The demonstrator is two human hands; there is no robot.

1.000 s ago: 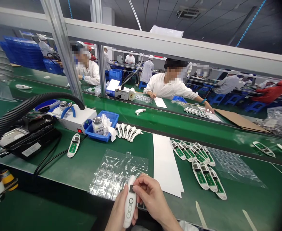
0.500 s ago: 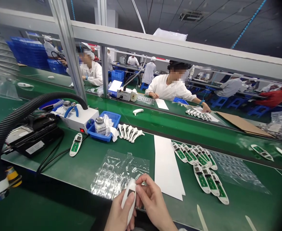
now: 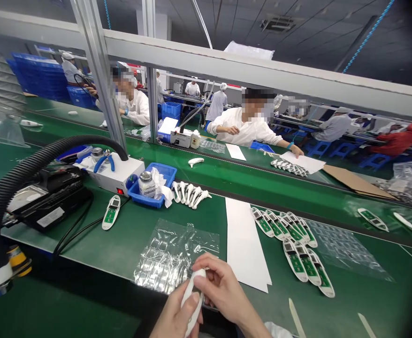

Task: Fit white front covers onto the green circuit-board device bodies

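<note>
A slim white handheld device casing (image 3: 189,291) is held upright and slightly tilted at the table's front edge. My left hand (image 3: 174,310) wraps round its lower part, thumb across the front. At its upper end, the fingers of my right hand (image 3: 223,287) close over the front and cover much of the dark window. Just beyond my hands lies a clear plastic sheet (image 3: 172,253) bearing rows of shiny square pieces. Right of it are white paper sheets (image 3: 243,249) and several open casing halves with green circuit boards (image 3: 295,260).
A blue tray (image 3: 153,201) holds a metal-topped jar and tissues, beside several white casings (image 3: 190,194). At left stand a white box (image 3: 116,171) and a black hose (image 3: 51,145). Beyond runs a green conveyor belt (image 3: 234,180) carrying parts. A co-worker (image 3: 248,126) sits across it.
My right hand's fingers have moved over the top and front of the casing, covering the window. Parts on the belt have shifted left. The co-worker's hand has shifted over white paper.
</note>
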